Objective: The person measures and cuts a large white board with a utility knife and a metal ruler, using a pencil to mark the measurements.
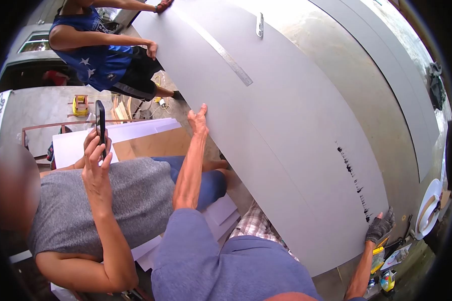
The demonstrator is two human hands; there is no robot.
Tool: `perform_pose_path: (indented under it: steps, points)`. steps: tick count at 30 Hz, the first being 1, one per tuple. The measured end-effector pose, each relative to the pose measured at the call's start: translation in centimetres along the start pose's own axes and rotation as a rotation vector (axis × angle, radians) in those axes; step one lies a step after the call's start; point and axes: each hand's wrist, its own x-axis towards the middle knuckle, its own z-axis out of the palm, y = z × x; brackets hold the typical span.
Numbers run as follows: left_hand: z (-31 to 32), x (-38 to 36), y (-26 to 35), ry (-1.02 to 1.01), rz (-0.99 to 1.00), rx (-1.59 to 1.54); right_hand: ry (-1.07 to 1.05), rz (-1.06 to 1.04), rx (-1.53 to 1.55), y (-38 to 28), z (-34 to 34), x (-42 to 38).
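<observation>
A large grey sheet (281,135) lies in front of me, with a thin line running along it. At its left edge, my bare left hand (198,119) is closed on the rim, thumb on top. My right hand (380,227), in a dark glove, grips the lower right edge; some of its fingers are hidden. Close to that hand, a row of black smudged marks (353,175) crosses the sheet. A metal ruler (226,55) lies flat farther up the sheet. Beyond it rests a utility knife (259,25) with a pale handle.
To my left a person in a grey shirt (110,205) holds up a phone (101,125). Another person in a blue jersey (93,47) touches the sheet's far left edge. A second grey panel (386,65) lies at right. Bottles (387,280) and a white roll (429,208) sit lower right.
</observation>
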Motion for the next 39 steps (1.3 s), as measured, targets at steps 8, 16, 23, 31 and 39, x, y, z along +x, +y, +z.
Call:
perform_pose_path:
  steps: [8, 16, 23, 31, 39]
  points:
    - [0.1, 0.0, 0.2, -0.031, 0.014, -0.062, -0.032, 0.006, -0.063, -0.5, -0.4, 0.0]
    - [0.1, -0.2, 0.3, 0.016, -0.052, 0.010, 0.019, -0.021, -0.006, 0.3, 0.4, 0.0]
    - [-0.1, 0.3, -1.2, 0.073, 0.109, 0.103, 0.039, -0.023, 0.059, 0.3, 0.4, -0.6]
    - [0.0, -0.1, -1.1, 0.186, 0.133, 0.279, 0.008, 0.016, -0.020, -1.5, -0.5, -0.1]
    - [0.1, -1.0, 0.6, 0.122, 0.150, 0.204, 0.065, 0.046, -0.023, -0.6, 2.0, 0.0]
